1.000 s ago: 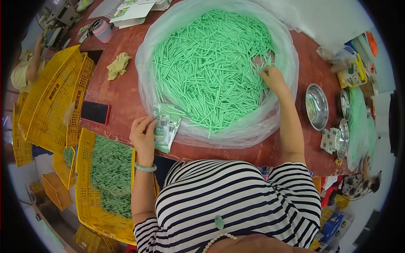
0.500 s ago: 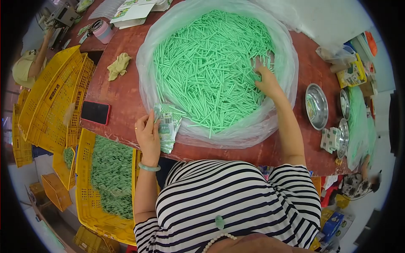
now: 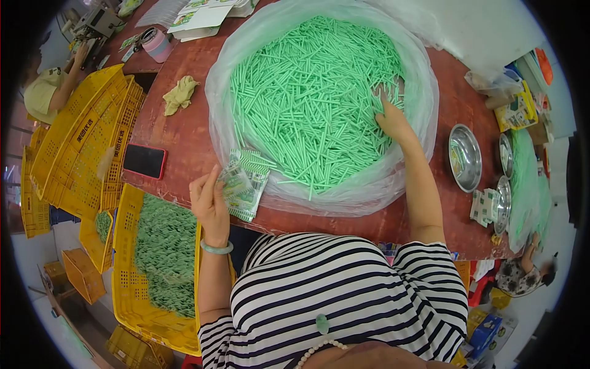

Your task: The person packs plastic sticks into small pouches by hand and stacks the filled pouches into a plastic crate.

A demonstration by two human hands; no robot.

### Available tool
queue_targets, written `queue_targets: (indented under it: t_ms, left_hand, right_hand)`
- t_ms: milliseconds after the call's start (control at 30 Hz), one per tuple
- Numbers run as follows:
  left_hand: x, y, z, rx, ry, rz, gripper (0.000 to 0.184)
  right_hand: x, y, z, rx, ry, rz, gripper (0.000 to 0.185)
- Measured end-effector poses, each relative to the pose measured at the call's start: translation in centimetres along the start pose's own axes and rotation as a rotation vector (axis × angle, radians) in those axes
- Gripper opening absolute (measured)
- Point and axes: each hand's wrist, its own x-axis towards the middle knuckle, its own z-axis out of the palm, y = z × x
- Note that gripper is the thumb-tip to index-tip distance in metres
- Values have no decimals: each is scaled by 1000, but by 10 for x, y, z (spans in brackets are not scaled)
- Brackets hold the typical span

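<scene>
A large clear plastic bag [image 3: 224, 117] stands open on the table, filled with thin light-green sticks [image 3: 307, 104]. At the pile's right side, my right hand [image 3: 396, 123] reaches among the sticks, thumb and forefinger apart; its other fingertips are partly hidden. Beside the bag's lower left edge, my left hand [image 3: 210, 206] pinches a small clear packet with green print [image 3: 236, 184]. Under that packet lie more green-and-white striped packets [image 3: 249, 212], partly covered.
A phone [image 3: 145, 162] and a yellow cloth [image 3: 180, 96] lie left on the red table [image 3: 184, 141]. Metal bowls [image 3: 464, 158] stand right. Below left, a yellow crate [image 3: 126, 289] holds many green packets. Another person [image 3: 46, 95] works at far left.
My left hand has drawn slightly left and toward me, lifting the packet's edge off those beneath. My right hand stays at the same part of the pile. The whole view shifted slightly.
</scene>
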Motion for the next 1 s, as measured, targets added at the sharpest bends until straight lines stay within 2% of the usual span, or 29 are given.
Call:
queue_targets:
  t_ms: [67, 100, 167, 200, 233, 267, 300, 333, 400, 467, 600, 667, 700, 767, 800, 867, 1000]
  left_hand:
    - [9, 10, -8, -193, 43, -98, 22]
    - [11, 9, -14, -337, 6, -276, 21]
    - [22, 22, -15, -978, 45, -529, 20]
    - [25, 13, -16, -1207, 5, -567, 21]
    - [28, 19, -14, -1208, 8, -562, 21]
    - [33, 32, -11, -1334, -10, -726, 22]
    - [37, 39, -10, -1457, -30, -890, 23]
    - [30, 13, -7, -1631, -273, -774, 26]
    - [33, 27, 8, -1495, -196, -922, 25]
    - [33, 34, 20, -1396, -290, -878, 19]
    - [30, 50, 41, -1325, -376, -847, 16]
    - [28, 51, 49, -1318, -404, -848, 16]
    - [29, 56, 50, -1327, -396, -901, 17]
    - [32, 63, 48, -1334, -391, -954, 18]
    - [33, 65, 45, -1392, -403, -1019, 19]
    - [35, 72, 40, -1443, -416, -1087, 21]
    - [37, 84, 40, -1416, -513, -1067, 22]
  right_hand:
    - [1, 5, -1, 71, 24, -16, 37]
    - [1, 5, -5, 167, 20, 16, 34]
    - [2, 1, -17, 262, 20, 46, 32]
    - [2, -3, -24, 570, -52, 220, 27]
    - [3, -6, -28, 876, -128, 394, 22]
    - [5, -1, -28, 877, -128, 388, 22]
    - [7, 8, -28, 1138, -183, 354, 18]
    - [8, 13, -29, 1398, -240, 314, 15]
    - [8, 10, -30, 1482, -215, 316, 11]
    - [10, 15, -26, 1665, -273, 289, 12]
    - [16, 25, -19, 1685, -368, 224, 15]
    - [10, 9, -25, 1530, -166, 357, 11]
    - [5, -4, -32, 1530, -165, 358, 11]
    - [-3, -22, -42, 1501, 33, 393, 14]
    - [0, -15, -39, 1502, 34, 395, 14]
    - [9, 2, -35, 1579, 79, 180, 19]
    - [18, 6, -38, 1773, -56, 93, 22]
